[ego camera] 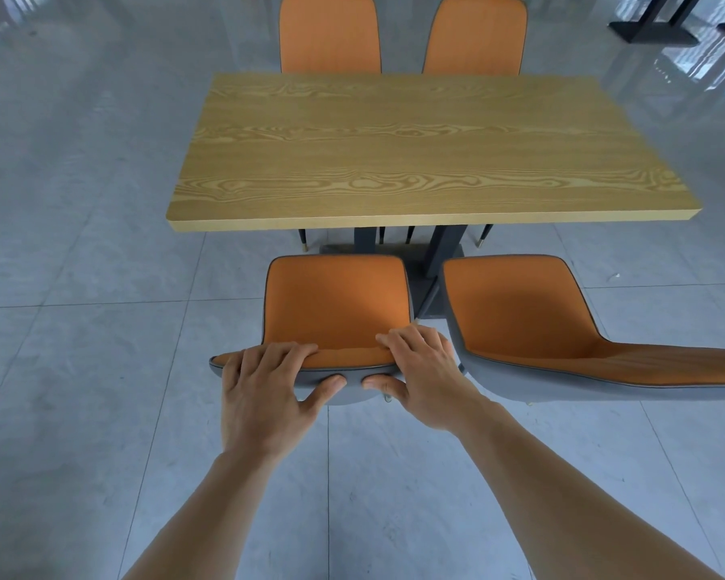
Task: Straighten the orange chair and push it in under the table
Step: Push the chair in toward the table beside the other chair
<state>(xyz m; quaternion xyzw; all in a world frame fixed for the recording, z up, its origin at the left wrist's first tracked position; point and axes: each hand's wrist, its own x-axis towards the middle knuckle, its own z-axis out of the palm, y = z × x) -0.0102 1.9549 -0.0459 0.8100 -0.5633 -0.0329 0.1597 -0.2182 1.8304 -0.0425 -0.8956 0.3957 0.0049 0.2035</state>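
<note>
An orange chair (335,303) with a grey shell stands just short of the near edge of the wooden table (427,152), its seat facing the table. My left hand (264,395) and my right hand (419,370) both grip the top of its backrest, fingers over the orange front and thumbs on the grey back. The seat's front edge lies a little in front of the table edge, not under it. The chair's legs are hidden beneath the seat.
A second orange chair (561,324) stands close on the right, turned at an angle, nearly touching the held one. Two more orange chairs (329,33) sit at the table's far side. The table's dark pedestal (444,253) is between the chairs. Grey tiled floor surrounds everything.
</note>
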